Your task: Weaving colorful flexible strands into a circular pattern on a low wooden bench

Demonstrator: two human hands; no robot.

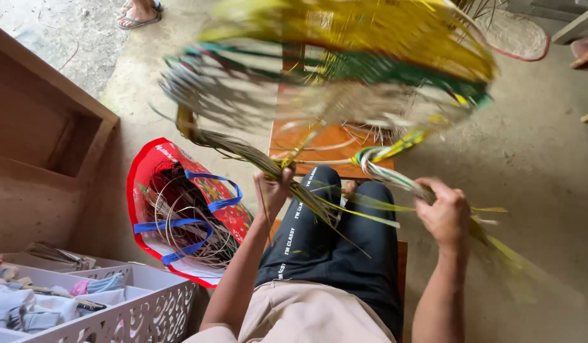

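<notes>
A: What am I seeing, largest first?
B: A blurred yellow-green woven basket (345,63) is hanging over my knees. It's looking light and springy. My left hand (273,184) is clenching loose strips (243,151); my right hand (443,213) is gripping the plaited strand (386,171).

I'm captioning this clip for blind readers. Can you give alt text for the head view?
A seated person's left hand and right hand each grip strands of a yellow-and-green woven piece, blurred above their knees. A red bag of fibres sits on the floor beside them.
</notes>
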